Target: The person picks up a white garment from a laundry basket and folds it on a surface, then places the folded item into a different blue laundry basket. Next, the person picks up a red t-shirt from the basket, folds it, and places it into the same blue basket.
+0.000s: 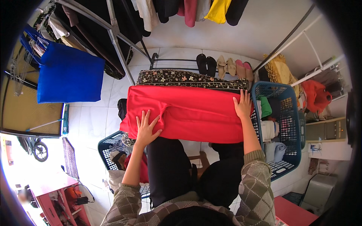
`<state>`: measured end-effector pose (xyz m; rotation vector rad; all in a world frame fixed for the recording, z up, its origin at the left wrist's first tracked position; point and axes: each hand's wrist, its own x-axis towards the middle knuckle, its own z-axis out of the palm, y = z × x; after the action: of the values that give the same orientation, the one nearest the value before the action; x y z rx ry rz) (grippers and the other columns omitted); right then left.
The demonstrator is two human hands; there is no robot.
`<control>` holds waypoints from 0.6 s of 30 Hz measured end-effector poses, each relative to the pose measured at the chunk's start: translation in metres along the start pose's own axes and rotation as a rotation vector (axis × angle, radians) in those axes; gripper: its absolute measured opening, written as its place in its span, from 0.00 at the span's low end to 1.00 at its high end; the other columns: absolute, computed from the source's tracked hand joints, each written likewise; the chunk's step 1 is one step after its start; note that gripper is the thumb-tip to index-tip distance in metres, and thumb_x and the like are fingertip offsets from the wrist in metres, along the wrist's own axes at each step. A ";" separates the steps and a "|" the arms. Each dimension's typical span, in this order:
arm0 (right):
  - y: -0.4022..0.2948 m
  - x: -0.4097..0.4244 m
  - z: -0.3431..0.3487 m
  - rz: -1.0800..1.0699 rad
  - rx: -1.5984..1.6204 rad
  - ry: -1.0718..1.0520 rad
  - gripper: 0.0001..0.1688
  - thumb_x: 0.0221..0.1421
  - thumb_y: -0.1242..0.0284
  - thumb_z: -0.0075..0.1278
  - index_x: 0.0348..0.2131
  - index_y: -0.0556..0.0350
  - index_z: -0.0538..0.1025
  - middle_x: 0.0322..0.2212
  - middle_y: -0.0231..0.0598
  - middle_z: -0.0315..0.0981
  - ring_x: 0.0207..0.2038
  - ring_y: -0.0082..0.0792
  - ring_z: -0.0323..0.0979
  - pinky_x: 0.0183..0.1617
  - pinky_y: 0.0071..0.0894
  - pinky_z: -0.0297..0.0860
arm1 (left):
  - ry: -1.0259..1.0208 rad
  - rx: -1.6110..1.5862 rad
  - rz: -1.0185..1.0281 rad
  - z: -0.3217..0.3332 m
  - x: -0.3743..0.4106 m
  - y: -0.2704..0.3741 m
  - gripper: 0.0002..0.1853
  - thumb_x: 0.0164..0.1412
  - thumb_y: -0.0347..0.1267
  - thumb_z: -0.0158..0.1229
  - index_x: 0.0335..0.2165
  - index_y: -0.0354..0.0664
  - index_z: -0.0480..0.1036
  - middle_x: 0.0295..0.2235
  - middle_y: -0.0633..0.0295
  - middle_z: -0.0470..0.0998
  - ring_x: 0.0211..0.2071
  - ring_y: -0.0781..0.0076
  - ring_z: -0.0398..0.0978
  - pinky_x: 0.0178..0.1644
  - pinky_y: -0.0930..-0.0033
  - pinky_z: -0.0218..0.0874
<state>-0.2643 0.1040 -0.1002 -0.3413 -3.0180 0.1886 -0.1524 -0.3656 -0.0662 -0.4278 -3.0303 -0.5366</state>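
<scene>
A red cloth garment [195,113] lies folded lengthwise before me, over a black cloth with floral embroidery [181,79] that shows along its far edge. My left hand [147,127] rests flat on the garment's left part, fingers spread, beside a raised crease. On its right end lies my right hand [243,105], palm down with the fingers spread a little. Neither hand grips the fabric. What supports the cloths is hidden beneath them.
A blue plastic laundry basket [295,127] with folded clothes stands close at the right; another basket [105,141] holds clothes at the lower left. Beyond the cloths are a metal rack [175,60] and several shoes [211,66]. A blue bag [70,73] hangs at the upper left.
</scene>
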 end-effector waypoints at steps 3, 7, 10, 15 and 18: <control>-0.018 -0.011 -0.008 0.035 -0.092 0.061 0.41 0.56 0.56 0.43 0.62 0.47 0.48 0.64 0.48 0.36 0.65 0.47 0.38 0.64 0.54 0.44 | 0.023 0.053 0.010 0.006 0.002 0.001 0.35 0.47 0.47 0.59 0.55 0.58 0.63 0.61 0.48 0.47 0.63 0.42 0.39 0.62 0.34 0.28; -0.078 -0.047 -0.042 0.226 0.057 -0.421 0.45 0.54 0.58 0.45 0.63 0.50 0.44 0.62 0.61 0.32 0.63 0.61 0.40 0.61 0.59 0.47 | 0.042 0.061 -0.033 0.011 -0.009 -0.005 0.36 0.46 0.47 0.60 0.55 0.56 0.63 0.62 0.50 0.46 0.64 0.45 0.38 0.62 0.35 0.26; -0.064 -0.065 -0.038 0.095 0.028 -0.595 0.43 0.54 0.59 0.44 0.63 0.49 0.46 0.62 0.58 0.34 0.63 0.59 0.40 0.61 0.59 0.48 | 0.065 0.029 -0.014 0.014 -0.003 0.002 0.42 0.43 0.48 0.62 0.58 0.57 0.58 0.62 0.51 0.47 0.64 0.47 0.37 0.62 0.35 0.25; -0.049 -0.054 -0.058 0.097 0.175 -0.515 0.38 0.55 0.60 0.43 0.61 0.50 0.51 0.61 0.50 0.44 0.61 0.52 0.49 0.58 0.58 0.54 | 0.004 0.064 -0.055 0.013 -0.011 -0.006 0.46 0.40 0.47 0.63 0.59 0.58 0.54 0.62 0.54 0.45 0.64 0.49 0.36 0.62 0.35 0.25; -0.010 -0.040 -0.029 0.298 0.361 -0.185 0.39 0.56 0.55 0.42 0.61 0.49 0.51 0.59 0.49 0.50 0.58 0.53 0.54 0.58 0.60 0.53 | -0.006 0.080 -0.058 0.017 -0.011 -0.007 0.46 0.40 0.46 0.63 0.59 0.58 0.55 0.63 0.55 0.44 0.65 0.49 0.35 0.62 0.34 0.25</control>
<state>-0.2248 0.0883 -0.0734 -0.7705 -3.0030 0.8156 -0.1439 -0.3692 -0.0859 -0.3398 -3.0649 -0.4151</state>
